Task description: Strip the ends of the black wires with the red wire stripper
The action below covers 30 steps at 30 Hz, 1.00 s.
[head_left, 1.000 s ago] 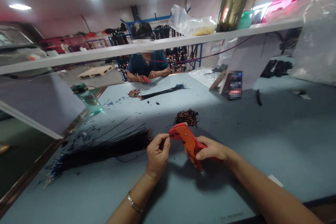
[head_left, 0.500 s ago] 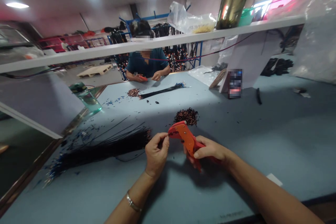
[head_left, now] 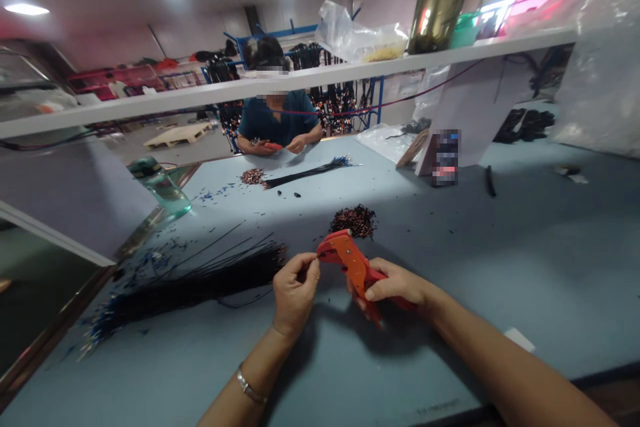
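My right hand (head_left: 393, 283) is wrapped round the handles of a red and orange wire stripper (head_left: 353, 261), its head tilted up to the left. My left hand (head_left: 296, 290) pinches a thin black wire, mostly hidden by the fingers, right at the stripper's jaws. Left of that hand lies a thick bundle of black wires (head_left: 190, 287), with blue and bare tips at its near left end and coppery tips at the far end. Just beyond the stripper is a pile of short black and copper offcuts (head_left: 353, 220).
Across the blue-grey table (head_left: 500, 273) a co-worker (head_left: 277, 117) holds a red tool. Before them lie a smaller wire bundle (head_left: 307, 172) and a copper-coloured pile (head_left: 252, 176). A bottle (head_left: 167, 190) leans at left. A white shelf (head_left: 200, 95) spans above; a phone (head_left: 445, 159) stands at right.
Both hands and the stripper hold nearly the same pose. The whole view has shifted slightly, so everything appears a little further left.
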Motion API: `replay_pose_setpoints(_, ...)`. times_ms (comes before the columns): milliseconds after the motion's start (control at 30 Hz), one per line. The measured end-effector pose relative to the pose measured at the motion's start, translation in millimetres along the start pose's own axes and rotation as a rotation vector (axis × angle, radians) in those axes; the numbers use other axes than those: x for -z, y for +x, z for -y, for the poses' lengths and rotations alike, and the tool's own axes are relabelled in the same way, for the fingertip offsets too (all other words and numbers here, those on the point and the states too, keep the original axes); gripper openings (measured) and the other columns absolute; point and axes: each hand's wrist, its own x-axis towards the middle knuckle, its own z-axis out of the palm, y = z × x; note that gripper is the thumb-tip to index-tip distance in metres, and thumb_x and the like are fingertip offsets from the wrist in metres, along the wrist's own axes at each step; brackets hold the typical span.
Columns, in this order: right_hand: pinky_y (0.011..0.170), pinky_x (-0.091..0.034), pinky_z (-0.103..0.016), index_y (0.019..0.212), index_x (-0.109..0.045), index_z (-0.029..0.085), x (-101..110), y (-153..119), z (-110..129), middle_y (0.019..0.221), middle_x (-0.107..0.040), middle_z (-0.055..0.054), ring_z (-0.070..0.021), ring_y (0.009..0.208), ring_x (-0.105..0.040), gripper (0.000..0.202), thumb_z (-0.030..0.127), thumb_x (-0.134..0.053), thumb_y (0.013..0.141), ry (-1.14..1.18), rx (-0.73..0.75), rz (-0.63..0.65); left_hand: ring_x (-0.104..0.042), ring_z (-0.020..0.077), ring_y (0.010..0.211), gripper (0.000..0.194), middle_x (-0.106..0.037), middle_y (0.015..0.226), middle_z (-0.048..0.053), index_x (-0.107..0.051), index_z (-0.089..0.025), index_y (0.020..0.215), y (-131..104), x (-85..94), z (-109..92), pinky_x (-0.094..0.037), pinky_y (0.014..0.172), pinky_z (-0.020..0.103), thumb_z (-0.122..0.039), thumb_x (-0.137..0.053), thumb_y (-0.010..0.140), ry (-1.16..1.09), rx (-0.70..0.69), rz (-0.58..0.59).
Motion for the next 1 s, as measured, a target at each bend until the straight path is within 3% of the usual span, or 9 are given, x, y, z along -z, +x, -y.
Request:
replay_pose_setpoints(267,0.035,-0.048,-0.022,0.076,-0.060,0.012,-5,2,0,0.055,-0.061,0.000,-0.0127,0.040,-0.056,0.018,0.028,-0.066,0.068,-0.029,0.022,-0.023,-0.051,0.0095,0.053,0.018,-0.063,0.059,-0.001,-0.072,-0.013,0.076,0,2.2,-3,-0.042,0.051,0.017,-0.026,-0.060,0.080,-0.016,0.019,-0.004)
replay_pose_setpoints(667,0.035,-0.046,-0.021,0.070,-0.058,0.014,-8,4,-1,0.051,-0.059,0.002,-0.0114,0.037,-0.053,0.021,0.033,-0.067,0.071,-0.085,0.016,-0.052,-0.055,0.0116,0.058,0.019,-0.067,0.063,0.000,-0.072,-0.014,0.078,2,2.6,0,-0.044,0.056,0.018,-0.029,-0.061,0.081,-0.022,0.078,-0.010)
replay_pose_setpoints(1000,0.031,-0.041,-0.019,0.058,-0.056,0.015,-19,3,6,0.044,-0.057,0.002,-0.0099,0.032,-0.050,0.031,0.040,-0.069,0.071,-0.095,-0.036,-0.174,-0.058,0.0133,0.064,0.021,-0.070,0.069,0.001,-0.072,-0.016,0.079,5,2.2,12,-0.046,0.061,0.019,-0.034,-0.063,0.082,-0.038,0.133,0.014)
